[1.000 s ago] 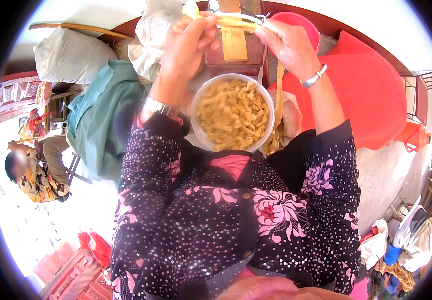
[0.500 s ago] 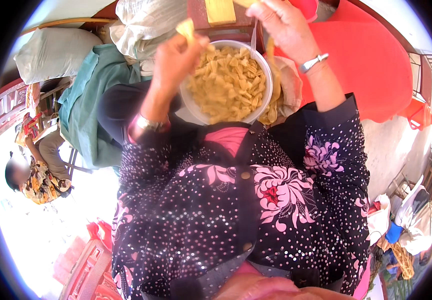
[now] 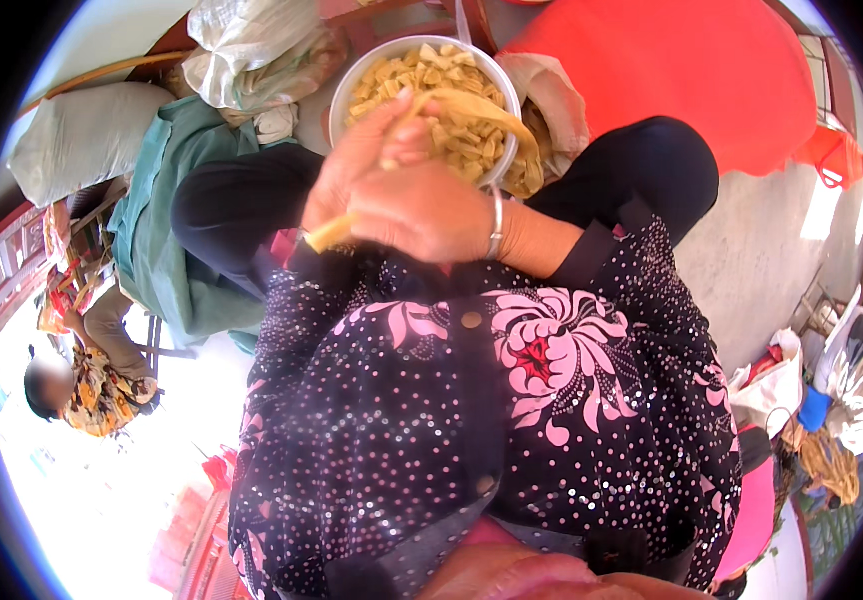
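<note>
Both hands met just below the bowl [image 3: 352, 75], close to the person's chest. The right hand [image 3: 427, 210] lay on top, fingers curled together around a long yellow strip [image 3: 472, 110]; a bangle [image 3: 497, 222] sat on its wrist. The strip arched up from the hands over the near rim of the bowl and bent down toward the bowl's right side. The left hand [image 3: 357, 165] was tucked under and behind the right, its fingers closed on the same strip, whose lower end [image 3: 327, 235] stuck out beneath the hands toward the left. The bowl, white and round, was full of cut yellow pieces [image 3: 452, 130] and sat between the person's knees, touching a pale bag [image 3: 557, 95] on its right. A red sheet [image 3: 692, 80] spread beyond the right knee. A crumpled plastic bag [image 3: 252, 50] lay left of the bowl, above a green cloth [image 3: 167, 220]. Another person [image 3: 82, 385] sat well apart at the left edge.
</note>
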`<state>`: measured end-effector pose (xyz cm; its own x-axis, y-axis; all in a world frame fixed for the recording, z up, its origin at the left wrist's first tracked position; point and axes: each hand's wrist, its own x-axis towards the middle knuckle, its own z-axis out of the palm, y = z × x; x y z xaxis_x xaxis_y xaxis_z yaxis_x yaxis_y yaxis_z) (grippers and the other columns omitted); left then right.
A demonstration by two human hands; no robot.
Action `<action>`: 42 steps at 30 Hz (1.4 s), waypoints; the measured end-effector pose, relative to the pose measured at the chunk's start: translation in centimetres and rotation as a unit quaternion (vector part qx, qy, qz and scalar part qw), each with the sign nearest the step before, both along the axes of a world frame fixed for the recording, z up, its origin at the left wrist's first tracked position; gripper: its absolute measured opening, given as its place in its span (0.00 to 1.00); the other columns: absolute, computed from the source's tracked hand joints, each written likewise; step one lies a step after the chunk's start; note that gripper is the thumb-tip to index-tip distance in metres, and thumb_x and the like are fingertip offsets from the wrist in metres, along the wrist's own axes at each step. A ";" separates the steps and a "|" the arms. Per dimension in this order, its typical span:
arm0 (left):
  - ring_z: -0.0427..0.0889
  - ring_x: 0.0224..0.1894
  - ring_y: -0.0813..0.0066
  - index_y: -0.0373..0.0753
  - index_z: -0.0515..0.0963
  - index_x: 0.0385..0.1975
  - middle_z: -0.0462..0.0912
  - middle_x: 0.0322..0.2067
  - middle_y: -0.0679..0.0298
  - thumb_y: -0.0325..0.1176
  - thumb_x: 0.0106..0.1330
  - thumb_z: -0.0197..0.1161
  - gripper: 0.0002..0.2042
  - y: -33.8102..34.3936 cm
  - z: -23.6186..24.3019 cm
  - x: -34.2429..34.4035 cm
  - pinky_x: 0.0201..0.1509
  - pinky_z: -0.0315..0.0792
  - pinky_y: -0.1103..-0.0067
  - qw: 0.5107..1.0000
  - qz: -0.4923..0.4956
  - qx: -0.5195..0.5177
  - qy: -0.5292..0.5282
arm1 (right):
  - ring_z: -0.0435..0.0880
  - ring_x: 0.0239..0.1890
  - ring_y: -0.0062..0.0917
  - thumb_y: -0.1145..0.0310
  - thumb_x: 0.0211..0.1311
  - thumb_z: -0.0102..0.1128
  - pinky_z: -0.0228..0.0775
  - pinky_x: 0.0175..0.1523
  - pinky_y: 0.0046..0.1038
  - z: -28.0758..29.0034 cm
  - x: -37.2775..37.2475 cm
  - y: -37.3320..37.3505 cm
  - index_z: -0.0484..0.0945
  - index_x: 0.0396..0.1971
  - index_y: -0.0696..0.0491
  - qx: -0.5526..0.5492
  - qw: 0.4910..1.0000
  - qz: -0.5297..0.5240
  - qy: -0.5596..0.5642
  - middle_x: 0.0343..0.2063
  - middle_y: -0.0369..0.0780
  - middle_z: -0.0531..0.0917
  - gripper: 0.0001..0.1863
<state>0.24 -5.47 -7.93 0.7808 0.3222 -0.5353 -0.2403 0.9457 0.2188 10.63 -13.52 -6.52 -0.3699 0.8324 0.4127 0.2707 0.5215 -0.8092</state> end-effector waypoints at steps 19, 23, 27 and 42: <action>0.78 0.36 0.60 0.36 0.77 0.29 0.74 0.46 0.57 0.20 0.49 0.62 0.07 -0.9 2.8 0.2 0.38 0.73 0.73 0.388 0.062 0.869 0.300 | 0.70 0.21 0.34 0.58 0.62 0.47 0.65 0.31 0.31 -2.4 5.2 2.9 0.74 0.25 0.60 -0.186 0.954 -0.194 0.131 0.18 0.48 0.73 0.19; 0.79 0.33 0.61 0.35 0.77 0.30 0.78 0.40 0.58 0.21 0.50 0.62 0.07 -0.9 2.1 0.4 0.36 0.73 0.75 0.419 0.056 0.865 0.270 | 0.72 0.23 0.32 0.56 0.63 0.46 0.66 0.35 0.29 -1.4 6.2 2.5 0.75 0.27 0.61 -0.226 0.956 -0.152 0.111 0.20 0.48 0.76 0.20; 0.77 0.33 0.78 0.35 0.76 0.34 0.80 0.33 0.63 0.23 0.60 0.60 0.04 -1.5 2.9 0.3 0.37 0.70 0.82 0.565 -0.020 0.754 0.335 | 0.74 0.24 0.27 0.52 0.65 0.49 0.68 0.35 0.26 -0.7 6.2 1.4 0.76 0.30 0.60 -0.252 0.947 -0.178 0.093 0.23 0.45 0.79 0.23; 0.76 0.41 0.79 0.37 0.75 0.45 0.78 0.39 0.66 0.36 0.66 0.57 0.13 -1.0 0.2 -0.3 0.49 0.70 0.79 0.954 0.071 0.285 0.065 | 0.73 0.21 0.13 0.57 0.66 0.50 0.66 0.27 0.18 -0.4 6.1 0.7 0.71 0.32 0.56 -0.275 0.942 -0.130 0.138 0.20 0.33 0.73 0.16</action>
<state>-0.07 -6.50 -7.76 0.6466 0.6866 -0.3324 -0.2918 0.6252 0.7239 16.71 -12.87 -6.88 -0.0648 0.9962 -0.0576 0.0716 -0.0530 -0.9960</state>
